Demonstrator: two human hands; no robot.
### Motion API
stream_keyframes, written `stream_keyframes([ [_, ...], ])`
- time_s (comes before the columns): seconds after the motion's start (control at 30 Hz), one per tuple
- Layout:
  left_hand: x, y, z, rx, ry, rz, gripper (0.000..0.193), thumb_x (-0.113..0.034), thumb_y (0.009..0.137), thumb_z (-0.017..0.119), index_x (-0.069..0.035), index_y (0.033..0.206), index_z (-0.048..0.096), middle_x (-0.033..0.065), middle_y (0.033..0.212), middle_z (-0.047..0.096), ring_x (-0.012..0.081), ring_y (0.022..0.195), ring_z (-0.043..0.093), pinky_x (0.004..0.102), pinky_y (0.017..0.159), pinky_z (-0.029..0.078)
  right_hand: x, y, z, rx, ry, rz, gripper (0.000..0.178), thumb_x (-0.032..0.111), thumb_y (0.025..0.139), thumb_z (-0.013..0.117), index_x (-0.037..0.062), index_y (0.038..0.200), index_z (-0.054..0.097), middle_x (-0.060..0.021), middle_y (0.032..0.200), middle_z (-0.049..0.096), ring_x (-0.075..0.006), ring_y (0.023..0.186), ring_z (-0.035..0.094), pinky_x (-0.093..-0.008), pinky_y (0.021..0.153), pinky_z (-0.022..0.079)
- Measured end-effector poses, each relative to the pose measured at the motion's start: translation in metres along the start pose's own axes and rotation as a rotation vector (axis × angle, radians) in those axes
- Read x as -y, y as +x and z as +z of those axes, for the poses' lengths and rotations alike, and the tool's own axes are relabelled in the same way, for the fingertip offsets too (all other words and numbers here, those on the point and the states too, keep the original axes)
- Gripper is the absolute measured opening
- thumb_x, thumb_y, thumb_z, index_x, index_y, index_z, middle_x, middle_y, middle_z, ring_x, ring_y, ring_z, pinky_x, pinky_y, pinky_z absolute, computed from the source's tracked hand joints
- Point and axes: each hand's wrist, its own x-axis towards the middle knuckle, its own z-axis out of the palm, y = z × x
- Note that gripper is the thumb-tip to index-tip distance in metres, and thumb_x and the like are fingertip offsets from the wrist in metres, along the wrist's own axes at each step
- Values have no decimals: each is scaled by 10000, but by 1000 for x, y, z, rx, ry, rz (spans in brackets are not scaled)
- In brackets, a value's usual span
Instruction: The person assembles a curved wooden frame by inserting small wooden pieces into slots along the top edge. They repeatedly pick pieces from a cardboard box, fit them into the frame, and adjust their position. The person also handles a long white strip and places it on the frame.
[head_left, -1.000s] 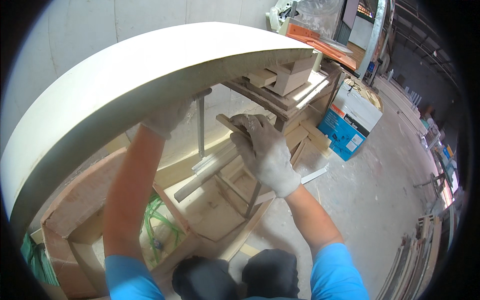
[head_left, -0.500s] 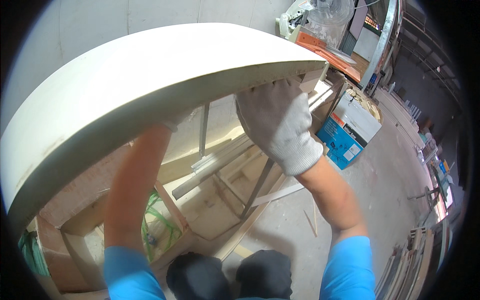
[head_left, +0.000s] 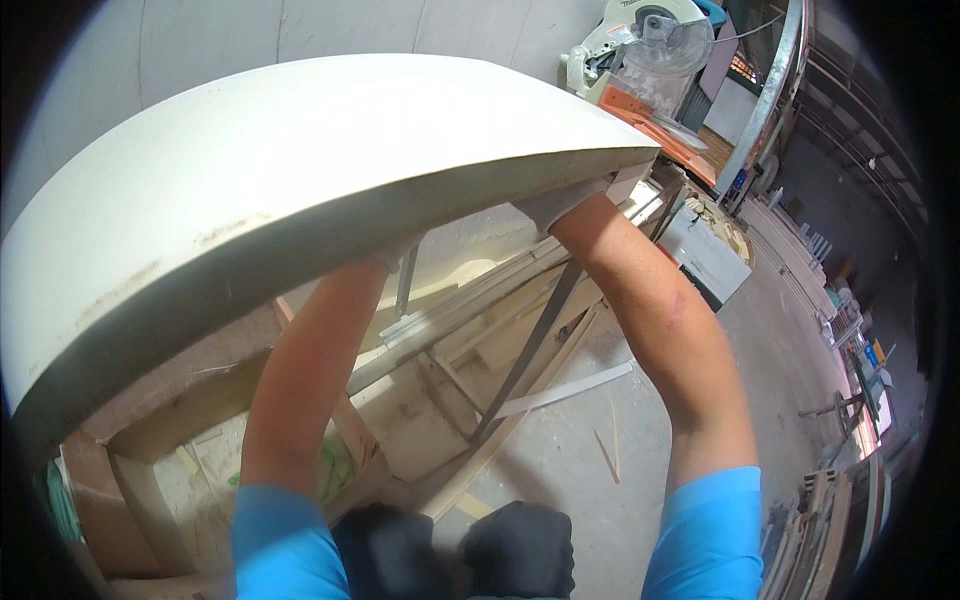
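A large white board (head_left: 330, 130) with a rounded outline and a thick, dusty edge spans the upper part of the view. Both my arms reach beneath its near edge. Only the cuff of the light grey glove on my left hand (head_left: 402, 250) shows, and its fingers are hidden. More of the glove on my right hand (head_left: 556, 204) is visible, close to the board's right end; those fingers are also out of sight under the edge. Whether either hand grips the board cannot be seen.
Below the board stands an open wooden frame (head_left: 440, 385) with long strips (head_left: 460, 305) and a dark slanted bar (head_left: 530, 345). A miter saw (head_left: 650, 40) is at the back right, near a cardboard box (head_left: 705, 250) of offcuts. Thin strips (head_left: 570, 390) lie about the floor.
My right hand has gone from in front of the board's edge to beneath it, with the forearm reaching farther in. My left forearm has shifted right.
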Motion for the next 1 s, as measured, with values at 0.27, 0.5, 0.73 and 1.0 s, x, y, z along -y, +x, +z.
stream_keyframes([
  [0.27, -46, -20, -6, -48, -512, -353, 303, -247, 1029, 497, -21, 1206, 592, 83, 963, 659, 156, 785, 643, 315, 684, 551, 9, 0, -21, 220, -434, -106, 344, 285, 971, 480, 99, 1235, 596, -166, 1238, 616, -324, 1148, 588, -426, 1002, 448],
  [0.5, -70, -33, 12, -197, 275, -229, 276, -246, 973, 601, -73, 1176, 669, 40, 812, 685, 117, 623, 562, 294, 608, 478, 23, 11, -34, 125, -468, -262, 139, 165, 849, 692, 89, 965, 703, -164, 919, 683, -308, 832, 669, -365, 660, 519],
  [0.73, -57, -23, 13, -277, 423, -81, 252, -233, 940, 648, -112, 1148, 719, 74, 853, 714, 146, 743, 623, 306, 730, 509, 14, 11, -30, 162, -410, -232, 150, 179, 862, 664, 86, 976, 698, -168, 924, 685, -308, 840, 669, -384, 698, 519],
  [1.0, -67, -6, 33, -206, 763, -24, 292, -259, 932, 621, -81, 1142, 717, 142, 1025, 732, 244, 912, 690, 341, 838, 514, 14, 11, -29, 242, -407, -192, 184, 189, 884, 619, 75, 1011, 689, -177, 947, 684, -314, 873, 667, -398, 754, 519],
])
